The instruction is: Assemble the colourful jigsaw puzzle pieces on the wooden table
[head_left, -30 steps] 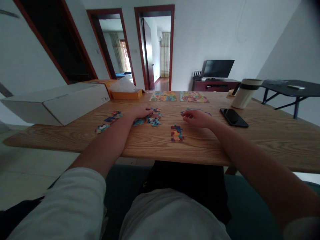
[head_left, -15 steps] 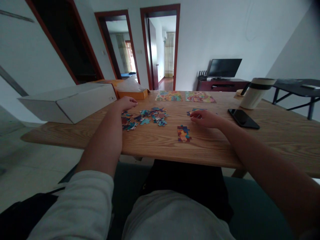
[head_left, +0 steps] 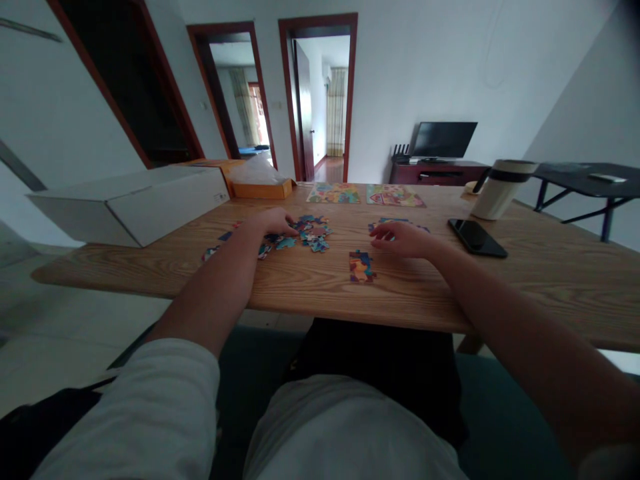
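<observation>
Head view: left hand at loose puzzle pieces, some hidden behind its forearm, grip impossible to tell; right hand, fingers slightly apart, partly hiding more pieces just beyond, with joined puzzle section to its near left.

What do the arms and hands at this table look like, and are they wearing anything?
They're a person's own. The left hand and right hand are bare, with no gloves visible. The left sleeve is pale, plain and loosely creased, leaving the forearm uncovered. Only a blurred, pale edge of the right sleeve shows.
</observation>
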Demonstrator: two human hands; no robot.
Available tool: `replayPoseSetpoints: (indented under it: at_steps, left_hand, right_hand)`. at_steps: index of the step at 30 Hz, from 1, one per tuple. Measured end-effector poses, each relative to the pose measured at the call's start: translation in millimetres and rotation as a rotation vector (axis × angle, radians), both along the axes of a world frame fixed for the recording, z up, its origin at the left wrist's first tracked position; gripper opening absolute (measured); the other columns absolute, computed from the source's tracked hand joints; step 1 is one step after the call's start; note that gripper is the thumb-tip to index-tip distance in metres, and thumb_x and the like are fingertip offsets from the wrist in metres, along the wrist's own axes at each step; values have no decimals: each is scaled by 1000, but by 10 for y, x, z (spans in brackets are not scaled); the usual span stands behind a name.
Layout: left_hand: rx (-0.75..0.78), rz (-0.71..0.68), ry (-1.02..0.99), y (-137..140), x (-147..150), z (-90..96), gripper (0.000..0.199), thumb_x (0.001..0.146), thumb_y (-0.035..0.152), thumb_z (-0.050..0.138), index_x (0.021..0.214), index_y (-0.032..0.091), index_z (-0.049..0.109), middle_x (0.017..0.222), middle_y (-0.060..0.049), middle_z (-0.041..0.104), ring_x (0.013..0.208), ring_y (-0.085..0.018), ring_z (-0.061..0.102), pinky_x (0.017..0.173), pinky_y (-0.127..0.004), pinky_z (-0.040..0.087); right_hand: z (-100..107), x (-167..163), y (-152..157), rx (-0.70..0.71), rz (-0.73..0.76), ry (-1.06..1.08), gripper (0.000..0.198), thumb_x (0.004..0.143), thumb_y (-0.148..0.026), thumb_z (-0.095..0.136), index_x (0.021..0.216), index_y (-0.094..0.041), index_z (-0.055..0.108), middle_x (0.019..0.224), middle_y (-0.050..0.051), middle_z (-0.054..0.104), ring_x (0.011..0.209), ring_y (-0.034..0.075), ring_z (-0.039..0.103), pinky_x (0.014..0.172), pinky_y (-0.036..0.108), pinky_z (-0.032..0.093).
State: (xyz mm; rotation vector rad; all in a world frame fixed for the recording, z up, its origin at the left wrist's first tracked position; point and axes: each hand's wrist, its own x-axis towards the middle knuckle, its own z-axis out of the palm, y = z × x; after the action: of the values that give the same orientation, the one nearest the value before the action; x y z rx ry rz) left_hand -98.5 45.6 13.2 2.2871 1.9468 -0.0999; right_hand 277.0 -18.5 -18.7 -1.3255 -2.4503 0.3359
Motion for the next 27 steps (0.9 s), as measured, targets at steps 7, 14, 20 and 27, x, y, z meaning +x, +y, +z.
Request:
replayPoseSetpoints:
  at_steps: [7, 14, 20, 27]
  left_hand:
    - [121, -55, -83, -96, 107, 72, 55, 72, 58, 73, 112, 20, 79, 107, -7, 77, 94, -27, 70, 80, -30, 51]
    - [63, -507, -339, -428, 1001, -87, 57, 83, 51, 68, 131, 22, 70, 99, -6, 78, 82, -21, 68, 74, -30, 50]
    - [87, -598, -335, -455, 1184, -282, 49, 89, 49, 65, 133, 28, 69, 110, -4, 77, 94, -22, 69, 83, -31, 49]
    - [46, -708, -308, -516, 1150, -204, 33, 94, 37, 58, 118, 25, 77, 122, -5, 74, 110, -21, 66, 98, -29, 46]
  right_hand:
    - [73, -73, -92, -61, 42, -12, 40, 91, -49, 66, 119, -20, 72, 104, 10, 76, 89, 23, 71, 79, 33, 54]
    - [68, -123, -151, -220, 110, -104, 70, 75, -63, 77, 133, -25, 67, 91, 5, 75, 76, 22, 70, 66, 30, 51]
    - [100, -70, -121, -128, 72, -150, 48, 86, -62, 67, 118, -27, 76, 86, 5, 75, 73, 22, 67, 66, 32, 48]
    - [126, -87, -139, -93, 14, -192, 36, 90, -49, 67, 114, -24, 76, 95, 7, 76, 79, 22, 69, 70, 32, 49]
